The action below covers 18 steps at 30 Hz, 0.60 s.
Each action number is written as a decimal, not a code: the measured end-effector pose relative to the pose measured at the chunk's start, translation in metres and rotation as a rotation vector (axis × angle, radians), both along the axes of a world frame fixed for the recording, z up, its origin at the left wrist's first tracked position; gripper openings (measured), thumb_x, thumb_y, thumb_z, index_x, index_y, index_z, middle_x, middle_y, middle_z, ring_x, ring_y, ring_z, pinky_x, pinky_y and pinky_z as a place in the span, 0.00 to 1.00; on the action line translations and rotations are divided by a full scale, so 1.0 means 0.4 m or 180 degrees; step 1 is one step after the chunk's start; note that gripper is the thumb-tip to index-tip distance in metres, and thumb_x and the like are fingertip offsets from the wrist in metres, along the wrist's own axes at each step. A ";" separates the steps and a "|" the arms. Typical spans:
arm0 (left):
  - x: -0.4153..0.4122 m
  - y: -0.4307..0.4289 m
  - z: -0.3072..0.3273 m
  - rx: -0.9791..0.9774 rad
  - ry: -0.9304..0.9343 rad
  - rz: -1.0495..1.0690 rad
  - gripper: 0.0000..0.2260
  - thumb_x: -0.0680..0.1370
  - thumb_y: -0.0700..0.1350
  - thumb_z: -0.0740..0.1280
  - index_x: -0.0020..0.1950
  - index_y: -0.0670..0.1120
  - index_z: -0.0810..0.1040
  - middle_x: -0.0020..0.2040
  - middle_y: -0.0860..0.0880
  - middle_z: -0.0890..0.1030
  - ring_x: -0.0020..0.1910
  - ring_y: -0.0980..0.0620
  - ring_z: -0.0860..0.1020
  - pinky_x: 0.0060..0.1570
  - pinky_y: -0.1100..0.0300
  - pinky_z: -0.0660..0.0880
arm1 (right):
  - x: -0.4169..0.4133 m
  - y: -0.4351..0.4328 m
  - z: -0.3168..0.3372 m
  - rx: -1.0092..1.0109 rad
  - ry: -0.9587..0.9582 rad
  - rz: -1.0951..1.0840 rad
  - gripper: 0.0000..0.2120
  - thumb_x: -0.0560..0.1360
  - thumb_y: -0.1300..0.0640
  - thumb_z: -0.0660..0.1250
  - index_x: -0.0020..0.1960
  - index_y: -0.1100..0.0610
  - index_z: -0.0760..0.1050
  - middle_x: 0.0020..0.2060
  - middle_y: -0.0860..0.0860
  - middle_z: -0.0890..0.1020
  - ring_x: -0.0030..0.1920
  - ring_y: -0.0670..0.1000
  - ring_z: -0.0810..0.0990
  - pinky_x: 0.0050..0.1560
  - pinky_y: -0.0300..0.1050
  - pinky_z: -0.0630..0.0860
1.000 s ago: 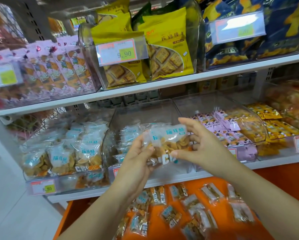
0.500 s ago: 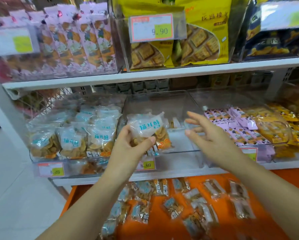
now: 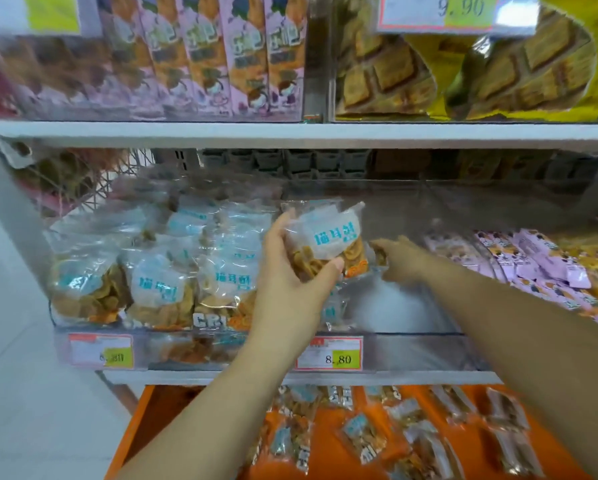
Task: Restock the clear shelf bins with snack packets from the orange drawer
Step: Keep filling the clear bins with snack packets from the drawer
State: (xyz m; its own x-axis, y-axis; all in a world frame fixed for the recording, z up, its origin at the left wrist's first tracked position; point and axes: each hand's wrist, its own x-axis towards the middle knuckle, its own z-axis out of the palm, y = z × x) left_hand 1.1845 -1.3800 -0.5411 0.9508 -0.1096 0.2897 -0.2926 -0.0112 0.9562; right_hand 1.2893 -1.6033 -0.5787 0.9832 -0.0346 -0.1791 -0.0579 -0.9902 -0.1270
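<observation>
My left hand (image 3: 290,271) grips a clear snack packet (image 3: 328,244) with a blue-lettered label and brown crisps, holding it upright over the left end of the nearly bare middle clear bin (image 3: 415,341). My right hand (image 3: 399,259) reaches into that bin just right of the packet. Its fingertips are blurred and partly hidden behind the packet, so I cannot tell whether they hold anything. Below the shelf, the orange drawer (image 3: 141,431) stands open with several loose packets (image 3: 363,436) of the same kind.
The left clear bin (image 3: 93,336) is packed with the same packets (image 3: 159,284). Pink packets (image 3: 533,265) fill the bin on the right. A white shelf board (image 3: 290,131) close above carries pink and yellow bags. A price tag (image 3: 328,353) marks the middle bin's front.
My right hand let go of the packet and reached into the middle bin. My left hand carried the packet up and forward to the bin. The view has moved closer to the shelf.
</observation>
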 end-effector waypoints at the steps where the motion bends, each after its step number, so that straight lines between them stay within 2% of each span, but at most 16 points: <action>1: 0.008 -0.006 -0.001 0.0003 -0.0030 0.0040 0.30 0.75 0.41 0.71 0.71 0.56 0.61 0.63 0.55 0.75 0.56 0.64 0.76 0.55 0.69 0.74 | 0.010 -0.003 -0.008 -0.0055 0.0007 0.0066 0.37 0.71 0.63 0.67 0.76 0.50 0.57 0.69 0.55 0.68 0.68 0.58 0.66 0.64 0.49 0.69; 3: 0.021 -0.020 0.001 -0.0019 -0.0052 0.0100 0.30 0.76 0.42 0.70 0.71 0.60 0.59 0.63 0.56 0.74 0.56 0.65 0.76 0.56 0.68 0.74 | 0.022 -0.004 -0.021 -0.0010 -0.0036 0.0041 0.38 0.69 0.64 0.70 0.75 0.52 0.60 0.68 0.58 0.68 0.67 0.58 0.69 0.62 0.47 0.70; 6: 0.038 -0.037 0.003 -0.0132 -0.0082 0.0073 0.32 0.76 0.40 0.69 0.72 0.60 0.56 0.64 0.57 0.73 0.58 0.65 0.75 0.55 0.72 0.72 | 0.020 0.004 -0.019 0.0359 -0.0407 -0.0235 0.29 0.69 0.64 0.71 0.68 0.57 0.67 0.63 0.59 0.71 0.61 0.59 0.73 0.56 0.45 0.72; 9: 0.051 -0.049 0.009 -0.0209 -0.0147 0.0093 0.34 0.76 0.39 0.69 0.75 0.58 0.55 0.66 0.55 0.73 0.60 0.64 0.75 0.60 0.68 0.72 | 0.004 0.007 0.017 0.1341 -0.0983 -0.0661 0.30 0.71 0.57 0.73 0.69 0.59 0.66 0.62 0.57 0.74 0.61 0.58 0.74 0.52 0.41 0.70; 11: 0.056 -0.051 0.021 -0.0288 -0.0200 0.0142 0.34 0.76 0.39 0.69 0.75 0.56 0.54 0.66 0.53 0.74 0.61 0.62 0.75 0.62 0.63 0.72 | 0.003 0.003 0.036 0.1872 -0.1162 -0.1020 0.32 0.70 0.56 0.74 0.69 0.61 0.65 0.61 0.57 0.74 0.61 0.56 0.74 0.50 0.38 0.66; 13: 0.059 -0.051 0.039 -0.0348 -0.0272 0.0201 0.34 0.76 0.38 0.68 0.75 0.54 0.55 0.65 0.53 0.75 0.61 0.62 0.76 0.63 0.62 0.72 | 0.005 -0.002 0.039 0.2084 -0.1059 -0.1228 0.29 0.70 0.59 0.73 0.67 0.65 0.67 0.58 0.59 0.76 0.55 0.56 0.76 0.48 0.39 0.68; 16: 0.061 -0.048 0.066 -0.0297 -0.0322 0.0235 0.33 0.77 0.38 0.68 0.76 0.52 0.55 0.63 0.56 0.75 0.59 0.64 0.75 0.63 0.63 0.71 | 0.006 -0.003 0.031 0.2390 -0.0861 -0.1219 0.21 0.71 0.60 0.73 0.61 0.63 0.73 0.43 0.55 0.79 0.37 0.50 0.76 0.34 0.35 0.72; 18: 0.071 -0.048 0.071 -0.0199 -0.0266 0.0238 0.33 0.77 0.39 0.68 0.76 0.52 0.54 0.63 0.56 0.76 0.59 0.64 0.76 0.64 0.62 0.71 | 0.014 -0.004 0.026 0.2463 -0.0922 -0.1246 0.19 0.72 0.60 0.73 0.60 0.63 0.74 0.37 0.51 0.76 0.35 0.49 0.74 0.29 0.33 0.69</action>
